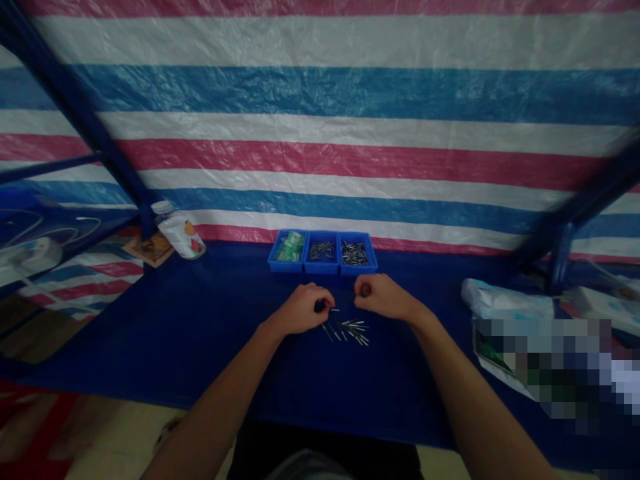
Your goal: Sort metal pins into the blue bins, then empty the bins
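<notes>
At frame centre the left hand (301,309) pinches a small dark piece, and the right hand (381,297) is curled on something too small to tell. The pins (349,329) lie loose just below and between them, before the bins (323,252). Best lift one pin at a time, fingertips low to the table (200,347).

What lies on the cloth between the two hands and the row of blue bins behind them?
Nothing: in the head view, bare blue cloth separates the left hand and right hand from the blue bins. The loose metal pins lie nearer.
</notes>
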{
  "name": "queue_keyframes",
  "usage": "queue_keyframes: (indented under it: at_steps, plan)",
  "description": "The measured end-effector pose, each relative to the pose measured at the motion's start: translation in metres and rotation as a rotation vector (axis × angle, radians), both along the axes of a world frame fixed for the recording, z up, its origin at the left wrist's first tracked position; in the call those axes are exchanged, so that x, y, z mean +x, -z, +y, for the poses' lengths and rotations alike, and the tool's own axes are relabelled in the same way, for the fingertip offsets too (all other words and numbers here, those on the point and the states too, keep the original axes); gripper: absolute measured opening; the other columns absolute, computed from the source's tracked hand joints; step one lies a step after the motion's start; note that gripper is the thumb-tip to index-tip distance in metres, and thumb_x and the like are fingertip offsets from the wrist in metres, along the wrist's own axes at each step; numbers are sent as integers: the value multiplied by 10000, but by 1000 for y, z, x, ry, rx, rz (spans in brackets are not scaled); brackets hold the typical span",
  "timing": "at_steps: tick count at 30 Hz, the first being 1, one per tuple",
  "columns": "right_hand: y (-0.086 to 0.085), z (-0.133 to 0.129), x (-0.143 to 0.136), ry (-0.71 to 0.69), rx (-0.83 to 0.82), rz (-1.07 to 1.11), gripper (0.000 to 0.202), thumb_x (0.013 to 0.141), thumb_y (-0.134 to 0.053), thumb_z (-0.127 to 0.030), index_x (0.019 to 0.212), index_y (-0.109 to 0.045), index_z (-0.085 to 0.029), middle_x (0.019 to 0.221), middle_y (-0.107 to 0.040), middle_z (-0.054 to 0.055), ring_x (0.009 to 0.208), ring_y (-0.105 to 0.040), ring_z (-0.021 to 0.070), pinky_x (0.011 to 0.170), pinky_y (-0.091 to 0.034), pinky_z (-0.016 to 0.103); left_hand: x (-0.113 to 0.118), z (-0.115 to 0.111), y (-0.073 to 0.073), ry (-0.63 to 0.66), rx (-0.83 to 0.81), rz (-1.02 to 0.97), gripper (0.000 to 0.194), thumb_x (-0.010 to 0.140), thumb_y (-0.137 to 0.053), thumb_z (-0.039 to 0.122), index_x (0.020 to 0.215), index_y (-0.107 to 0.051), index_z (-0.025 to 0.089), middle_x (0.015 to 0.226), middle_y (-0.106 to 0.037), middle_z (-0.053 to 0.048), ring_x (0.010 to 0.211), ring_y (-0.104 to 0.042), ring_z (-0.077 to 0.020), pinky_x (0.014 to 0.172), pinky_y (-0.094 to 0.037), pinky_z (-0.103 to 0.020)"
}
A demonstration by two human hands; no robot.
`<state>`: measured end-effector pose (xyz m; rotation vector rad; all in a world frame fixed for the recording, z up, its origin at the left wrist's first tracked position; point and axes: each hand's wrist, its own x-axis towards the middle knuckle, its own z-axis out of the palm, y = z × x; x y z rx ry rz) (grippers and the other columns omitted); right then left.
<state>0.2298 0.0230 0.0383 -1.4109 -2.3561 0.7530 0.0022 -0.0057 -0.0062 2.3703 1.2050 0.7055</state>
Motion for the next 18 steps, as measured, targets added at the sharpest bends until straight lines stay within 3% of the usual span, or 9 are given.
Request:
queue_keyframes:
  at_steps: [4, 7, 10, 13, 18]
  plan:
    - [10, 5, -5, -19, 85, 331, 105, 678, -598, -208, 770, -646, -188, 760, -665, 8, 667, -580, 137, 636, -432, 279, -1, 1, 1, -5, -11, -3, 200, 761, -579, 90, 898, -659, 213, 842, -691, 0, 813, -617, -162, 753, -444, -287]
    - [14, 5, -11, -28, 20, 558, 88, 720, -622, -240, 796, -626, -195, 809, -698, 25, 734, -635, 158, 688, -473, 305, -1, -1, -2, -8, -13, 35, 179, 800, -565, 110, 937, -608, 216, 852, -664, 7, 823, -603, -164, 759, -430, -295]
    - [14, 4, -16, -12, -76, 721, 214, 765, -665, -330, 931, -617, -204, 868, -737, 48, 802, -681, 181, 759, -506, 344, 0, -3, -6, -16, -7, 87, 134, 848, -525, 125, 946, -540, 215, 856, -629, 12, 803, -582, -163, 745, -405, -305]
    - [11, 4, -17, 2, -86, 763, 331, 810, -645, -359, 1104, -620, -209, 913, -757, 61, 856, -697, 192, 834, -515, 383, 0, -5, -8, -21, -9, 115, 94, 896, -472, 134, 941, -487, 214, 850, -602, 14, 779, -565, -161, 727, -383, -309]
    - [11, 9, -15, 34, -2, 716, 205, 823, -622, -348, 942, -726, -218, 948, -757, 55, 919, -683, 205, 898, -507, 414, 0, -5, -8, -38, -30, 131, 81, 931, -437, 144, 935, -471, 218, 878, -601, 9, 802, -563, -167, 738, -369, -317]
